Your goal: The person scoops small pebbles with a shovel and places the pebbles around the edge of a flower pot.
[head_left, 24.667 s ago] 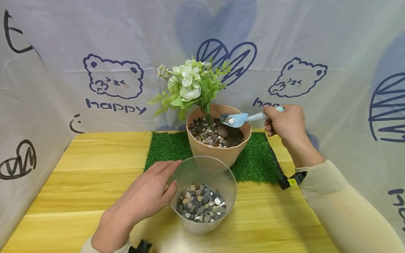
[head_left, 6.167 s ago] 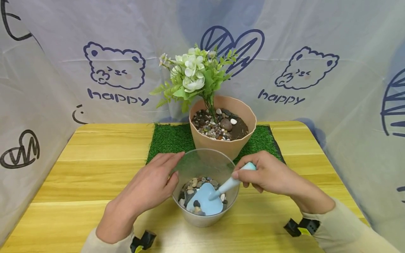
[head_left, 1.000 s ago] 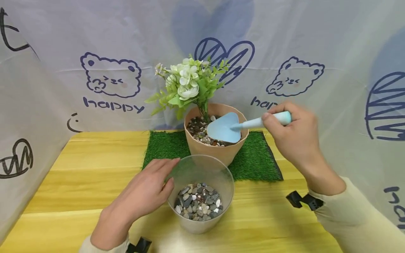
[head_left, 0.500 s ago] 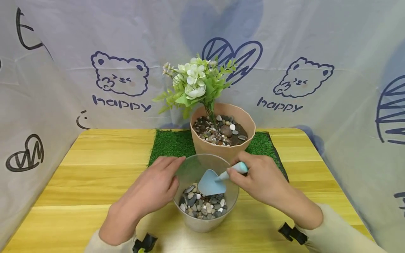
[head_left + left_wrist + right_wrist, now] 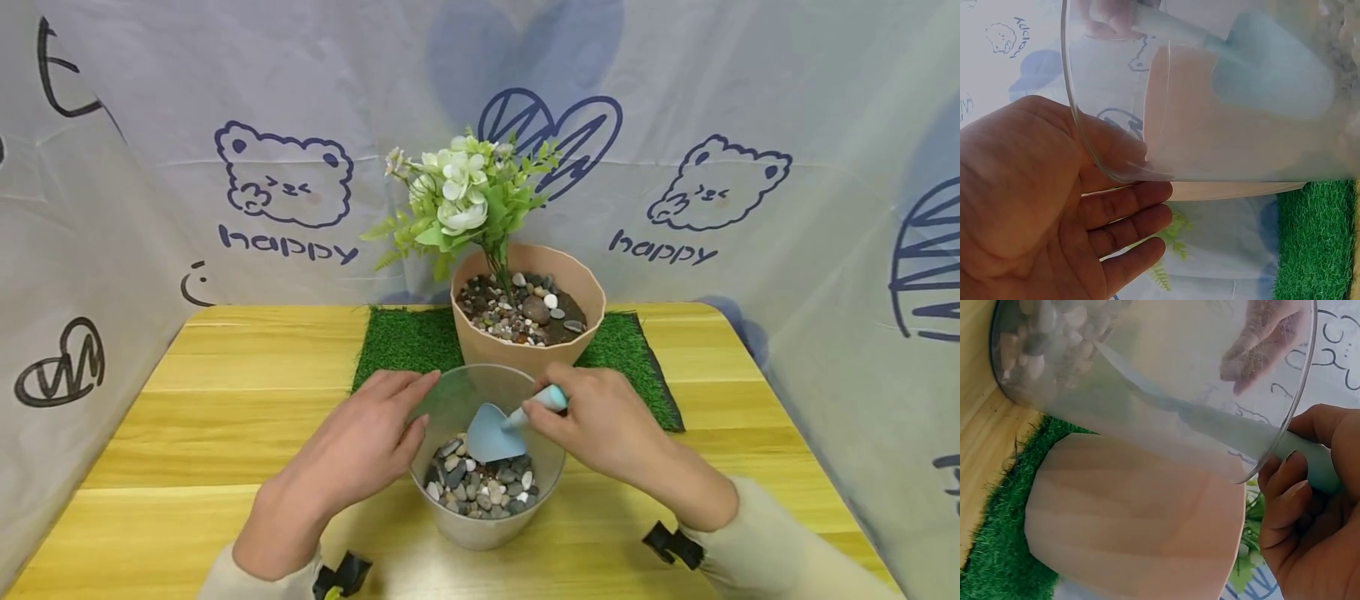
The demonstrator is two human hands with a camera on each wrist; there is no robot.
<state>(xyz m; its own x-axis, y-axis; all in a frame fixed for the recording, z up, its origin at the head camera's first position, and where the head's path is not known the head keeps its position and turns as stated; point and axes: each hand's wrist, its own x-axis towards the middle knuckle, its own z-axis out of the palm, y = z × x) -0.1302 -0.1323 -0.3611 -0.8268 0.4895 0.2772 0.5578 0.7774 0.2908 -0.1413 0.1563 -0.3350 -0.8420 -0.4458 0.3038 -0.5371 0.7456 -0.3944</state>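
My right hand [image 5: 600,412] grips the handle of a small light blue hand trowel [image 5: 493,435], whose blade reaches down inside a clear plastic container [image 5: 480,533]. Grey, tan and white pebbles [image 5: 480,492] cover the container's bottom, with the blade close over them. On the container's left side, my left hand [image 5: 360,446] holds the rim, its thumb over the edge and the fingers along the outside. Through the clear wall, the right wrist view shows the trowel blade [image 5: 1141,387] slanting toward the stones.
Behind the container, a peach flowerpot [image 5: 517,354] stands on a green turf mat [image 5: 630,358]. White artificial flowers [image 5: 461,187] rise from it, among pebbles, bare dark soil and a big brown stone [image 5: 536,311]. A printed cloth [image 5: 405,75] surrounds the wooden table [image 5: 225,400].
A second ago the trowel was tipped over the flowerpot; my right hand has brought it back into the container. More pebbles lie on the soil than in the oldest frames. My left hand stays.
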